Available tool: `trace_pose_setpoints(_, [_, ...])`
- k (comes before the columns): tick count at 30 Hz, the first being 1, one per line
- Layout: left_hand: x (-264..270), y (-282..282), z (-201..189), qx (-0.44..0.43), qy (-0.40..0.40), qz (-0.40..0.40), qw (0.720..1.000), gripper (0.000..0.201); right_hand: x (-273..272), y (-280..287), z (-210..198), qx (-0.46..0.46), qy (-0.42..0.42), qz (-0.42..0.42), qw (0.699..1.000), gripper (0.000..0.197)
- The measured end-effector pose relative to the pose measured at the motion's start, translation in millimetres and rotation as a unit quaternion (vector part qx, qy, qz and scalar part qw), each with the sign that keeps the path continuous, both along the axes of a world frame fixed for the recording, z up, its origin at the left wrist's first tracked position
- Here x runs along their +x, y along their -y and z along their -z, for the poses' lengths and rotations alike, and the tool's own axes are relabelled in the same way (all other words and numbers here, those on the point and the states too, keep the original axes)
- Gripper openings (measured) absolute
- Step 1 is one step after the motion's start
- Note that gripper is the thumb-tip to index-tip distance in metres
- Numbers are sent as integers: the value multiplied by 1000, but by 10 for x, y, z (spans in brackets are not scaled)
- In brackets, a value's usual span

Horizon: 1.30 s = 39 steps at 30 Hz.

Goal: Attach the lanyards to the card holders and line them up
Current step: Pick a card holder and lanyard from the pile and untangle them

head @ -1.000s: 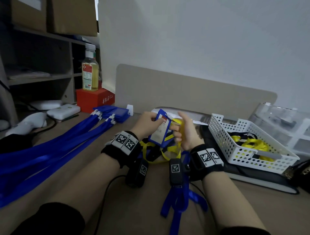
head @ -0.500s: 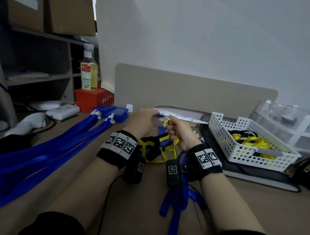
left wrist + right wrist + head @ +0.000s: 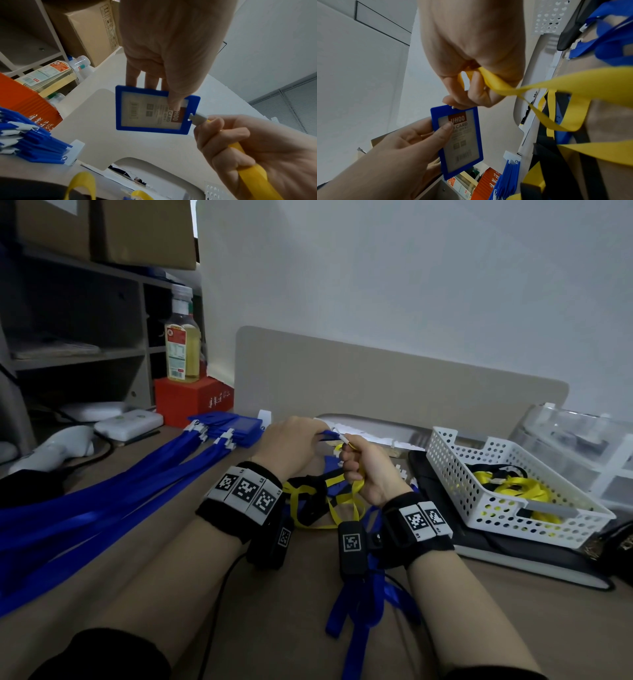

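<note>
My left hand point(image 3: 164, 44) pinches the blue card holder point(image 3: 154, 112) above the desk; at its 3 o'clock my right hand point(image 3: 254, 152) grips the yellow lanyard point(image 3: 556, 86), its clip point(image 3: 199, 117) touching the holder's slot.

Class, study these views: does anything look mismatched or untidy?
Yes. The right hand feeds a yellow lanyard clip into a blue card holder, while finished holders carry blue lanyards. Loose straps lie tangled.

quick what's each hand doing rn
Left hand: holding the blue card holder.
Right hand: holding the yellow lanyard, its clip at the holder's slot.
</note>
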<state>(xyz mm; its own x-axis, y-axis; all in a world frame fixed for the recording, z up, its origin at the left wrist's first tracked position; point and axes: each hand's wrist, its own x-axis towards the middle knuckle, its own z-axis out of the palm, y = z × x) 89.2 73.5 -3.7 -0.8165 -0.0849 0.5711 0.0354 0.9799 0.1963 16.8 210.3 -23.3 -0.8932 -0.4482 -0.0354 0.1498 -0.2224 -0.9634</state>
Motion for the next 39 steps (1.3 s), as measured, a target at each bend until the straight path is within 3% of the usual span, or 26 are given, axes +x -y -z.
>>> trace_pose_setpoints(10, [64, 26, -21, 67, 60, 5, 996, 24, -35, -45, 24, -43, 45, -23, 998, 30])
trace_pose_setpoints(13, [57, 48, -26, 30, 73, 18, 997, 26, -13, -51, 15, -5, 25, -14, 1000, 30])
trace_pose_setpoints(17, [54, 76, -62, -93, 61, 36, 993, 31, 23, -36, 1, 63, -19, 35, 997, 27])
trace_pose_setpoints(22, [75, 40, -82, -164, 41, 106, 980, 39, 73, 16, 39, 143, -54, 42, 987, 26])
trace_pose_setpoints(27, [42, 70, -77, -152, 4, 134, 979, 36, 81, 18, 29, 166, -37, 35, 985, 35])
trace_pose_setpoints(30, [105, 38, -130, -117, 16, 109, 987, 30, 76, 23, 51, 155, -17, 20, 988, 38])
trace_pose_setpoints(39, [99, 51, -132, -51, 14, 98, 994, 24, 77, -29, 43, 176, -48, 7, 983, 38])
